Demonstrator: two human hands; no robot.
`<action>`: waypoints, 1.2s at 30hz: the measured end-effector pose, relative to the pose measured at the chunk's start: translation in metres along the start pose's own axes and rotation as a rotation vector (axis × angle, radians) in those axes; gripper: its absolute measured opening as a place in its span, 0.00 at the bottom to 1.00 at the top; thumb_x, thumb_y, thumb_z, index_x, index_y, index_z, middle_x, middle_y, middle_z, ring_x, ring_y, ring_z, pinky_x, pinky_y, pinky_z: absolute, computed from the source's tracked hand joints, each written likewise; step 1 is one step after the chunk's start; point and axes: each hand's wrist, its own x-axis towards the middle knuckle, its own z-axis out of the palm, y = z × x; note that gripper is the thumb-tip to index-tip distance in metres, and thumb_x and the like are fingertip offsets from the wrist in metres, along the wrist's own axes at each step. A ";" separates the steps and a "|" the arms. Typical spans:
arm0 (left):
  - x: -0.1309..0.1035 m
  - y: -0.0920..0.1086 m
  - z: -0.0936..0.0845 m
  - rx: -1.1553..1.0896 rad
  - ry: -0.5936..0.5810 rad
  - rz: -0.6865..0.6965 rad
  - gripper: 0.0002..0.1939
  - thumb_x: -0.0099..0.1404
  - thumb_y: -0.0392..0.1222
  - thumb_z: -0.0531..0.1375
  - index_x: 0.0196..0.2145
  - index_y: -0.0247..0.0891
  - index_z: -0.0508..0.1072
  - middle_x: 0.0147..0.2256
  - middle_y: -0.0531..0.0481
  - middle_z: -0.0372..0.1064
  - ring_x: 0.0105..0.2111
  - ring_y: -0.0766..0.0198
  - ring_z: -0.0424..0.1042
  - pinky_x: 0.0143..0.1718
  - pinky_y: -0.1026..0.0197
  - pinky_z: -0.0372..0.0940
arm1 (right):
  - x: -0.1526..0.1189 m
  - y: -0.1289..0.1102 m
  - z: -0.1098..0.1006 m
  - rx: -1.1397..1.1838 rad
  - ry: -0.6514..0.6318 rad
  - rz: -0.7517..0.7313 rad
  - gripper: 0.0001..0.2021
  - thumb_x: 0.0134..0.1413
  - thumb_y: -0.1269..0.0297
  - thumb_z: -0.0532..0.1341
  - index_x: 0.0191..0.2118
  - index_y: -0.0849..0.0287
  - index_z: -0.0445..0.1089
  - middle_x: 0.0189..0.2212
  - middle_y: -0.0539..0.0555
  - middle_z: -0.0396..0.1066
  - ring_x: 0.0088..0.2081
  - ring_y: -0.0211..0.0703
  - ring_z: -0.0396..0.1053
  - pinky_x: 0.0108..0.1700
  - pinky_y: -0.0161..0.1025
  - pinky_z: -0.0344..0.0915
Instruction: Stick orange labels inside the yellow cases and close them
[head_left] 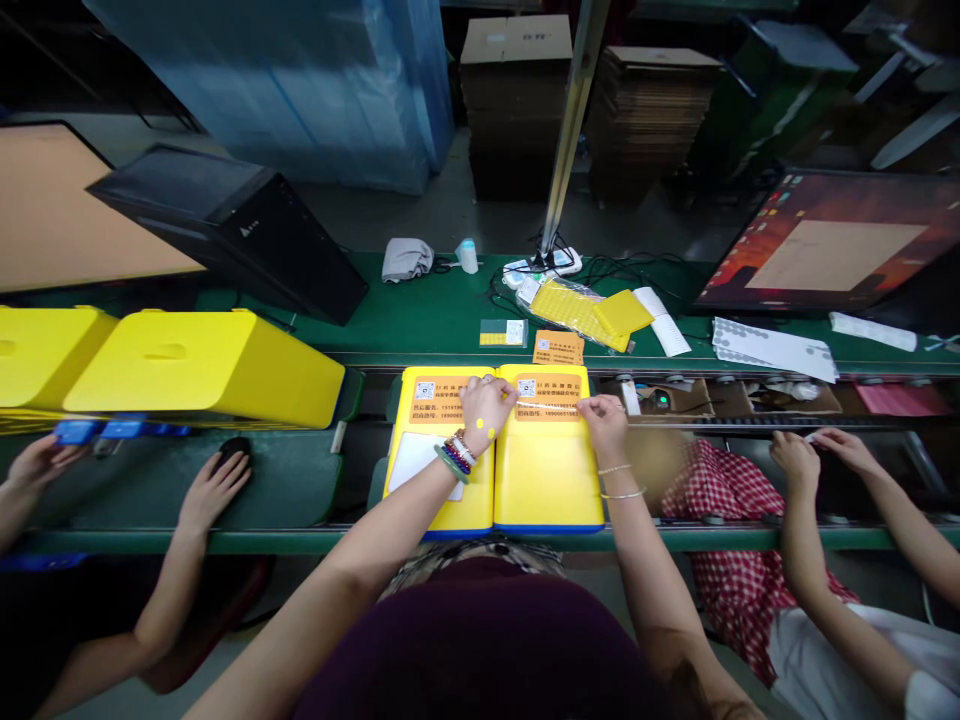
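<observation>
Two yellow boxes stand side by side in front of me, a left box (469,505) and a right box (550,470). Each has an orange printed label with a QR code; the right label (551,388) is partly covered by a thin pale strip (547,405). The strip spans between my hands, its ends pinched by my left hand (486,408) and my right hand (604,425). Round yellow dots stick to the back of my left hand, which partly hides the left label (427,400). A white rectangular patch (412,468) is on the left box.
Behind the boxes lie orange labels (559,348), yellow sticker sheets (574,308) and a power strip (562,262). More yellow boxes (195,365) stand left. One co-worker's hand (217,485) rests on a mouse; another co-worker's hands (799,460) work at right. A monitor (840,245) stands back right.
</observation>
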 end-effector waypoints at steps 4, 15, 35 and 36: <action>-0.002 0.001 -0.001 0.028 -0.007 0.014 0.12 0.65 0.49 0.59 0.29 0.41 0.76 0.32 0.48 0.73 0.40 0.53 0.65 0.40 0.54 0.56 | -0.001 0.000 -0.001 -0.055 -0.003 -0.049 0.14 0.49 0.53 0.62 0.28 0.61 0.74 0.33 0.53 0.65 0.31 0.39 0.61 0.38 0.39 0.62; -0.005 -0.002 -0.022 0.323 0.065 0.229 0.10 0.68 0.42 0.55 0.44 0.37 0.71 0.43 0.40 0.70 0.45 0.48 0.65 0.44 0.49 0.60 | -0.022 -0.022 -0.002 -0.585 -0.064 -0.443 0.21 0.66 0.55 0.49 0.51 0.64 0.68 0.52 0.67 0.66 0.56 0.54 0.60 0.57 0.51 0.59; -0.142 -0.164 -0.045 -0.109 0.007 -0.381 0.39 0.67 0.61 0.49 0.66 0.31 0.52 0.59 0.32 0.63 0.58 0.42 0.64 0.55 0.45 0.63 | -0.008 -0.014 -0.018 -0.863 -0.101 -0.214 0.31 0.67 0.51 0.42 0.63 0.69 0.58 0.63 0.71 0.57 0.66 0.59 0.49 0.63 0.60 0.52; -0.145 -0.164 -0.044 -0.159 -0.023 -0.422 0.37 0.68 0.61 0.48 0.65 0.34 0.53 0.58 0.35 0.65 0.56 0.43 0.67 0.53 0.46 0.65 | -0.014 -0.017 -0.019 -0.814 -0.056 -0.258 0.29 0.67 0.52 0.43 0.62 0.69 0.61 0.61 0.71 0.59 0.65 0.59 0.52 0.62 0.60 0.53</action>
